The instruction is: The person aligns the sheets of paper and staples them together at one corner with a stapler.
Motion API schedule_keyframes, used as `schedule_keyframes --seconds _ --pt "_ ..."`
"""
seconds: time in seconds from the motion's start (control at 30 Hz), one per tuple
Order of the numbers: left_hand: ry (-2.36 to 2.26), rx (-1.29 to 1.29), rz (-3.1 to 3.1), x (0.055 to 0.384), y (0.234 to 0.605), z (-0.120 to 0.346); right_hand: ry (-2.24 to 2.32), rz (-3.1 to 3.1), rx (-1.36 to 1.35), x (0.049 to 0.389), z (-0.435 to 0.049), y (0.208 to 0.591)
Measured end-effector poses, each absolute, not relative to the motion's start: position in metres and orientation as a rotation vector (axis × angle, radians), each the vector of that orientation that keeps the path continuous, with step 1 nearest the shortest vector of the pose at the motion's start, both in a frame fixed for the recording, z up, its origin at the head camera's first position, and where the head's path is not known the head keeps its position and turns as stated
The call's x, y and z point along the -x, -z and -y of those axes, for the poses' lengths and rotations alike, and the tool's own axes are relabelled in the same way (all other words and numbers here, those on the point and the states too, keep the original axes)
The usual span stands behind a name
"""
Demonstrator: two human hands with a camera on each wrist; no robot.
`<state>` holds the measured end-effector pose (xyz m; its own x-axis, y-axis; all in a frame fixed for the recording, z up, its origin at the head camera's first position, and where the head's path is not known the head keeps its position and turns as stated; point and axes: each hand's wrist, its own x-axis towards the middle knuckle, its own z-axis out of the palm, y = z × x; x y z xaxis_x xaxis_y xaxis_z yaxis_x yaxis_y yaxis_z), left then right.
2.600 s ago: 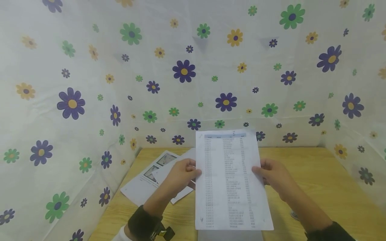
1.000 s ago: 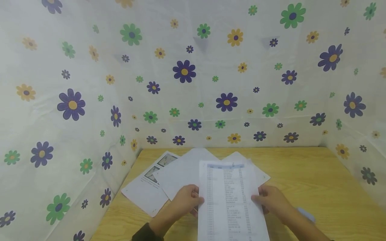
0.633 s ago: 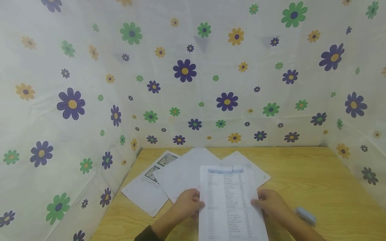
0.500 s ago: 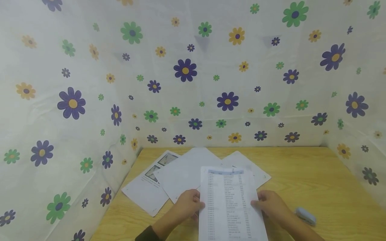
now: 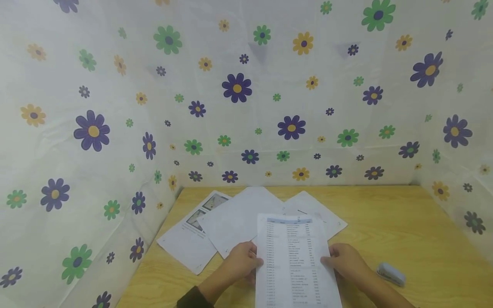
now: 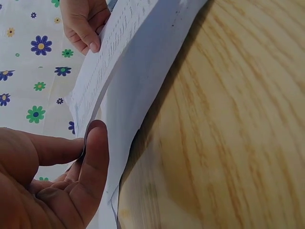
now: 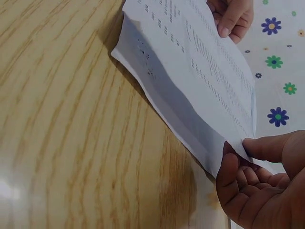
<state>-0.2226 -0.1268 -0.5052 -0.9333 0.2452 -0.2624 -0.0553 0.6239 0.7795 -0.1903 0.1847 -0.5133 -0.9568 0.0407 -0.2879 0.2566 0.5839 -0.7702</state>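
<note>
A printed sheet of paper (image 5: 294, 261), with a blue header band and columns of small text, tilts low over the near part of the table. My left hand (image 5: 240, 261) pinches its left edge between thumb and fingers. The opposite edge is pinched the same way by my right hand (image 5: 346, 261). From the left wrist view, the left hand (image 6: 57, 176) has the sheet between thumb and forefinger, and another white sheet (image 6: 143, 86) lies beneath it. In the right wrist view, the right hand (image 7: 262, 176) grips the paper's margin above that lower sheet.
Behind the sheet, several papers lie fanned on the wooden table (image 5: 393, 222): one with photos (image 5: 188, 244), a blank one (image 5: 239, 218) and another (image 5: 312, 209) to the right. A light blue stapler (image 5: 390, 273) sits right of my right hand. Flowered curtains enclose the table.
Both hands have lowered the printed sheet toward me, from upright to low over the table. The papers behind and the stapler have come into view. In the last half second little has moved.
</note>
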Motion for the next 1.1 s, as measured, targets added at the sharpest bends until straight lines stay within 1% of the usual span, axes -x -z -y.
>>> schedule_keyframes --seconds 0.6,1.1 --pt "-1.101 -0.162 -2.549 0.2243 0.5110 0.1245 1.143 -2.746 -0.158 0.1861 -0.1798 0.5134" --pt "-1.069 -0.185 -2.607 0.2246 0.5131 0.1240 1.070 -2.774 -0.172 0.1868 -0.1770 0.5148"
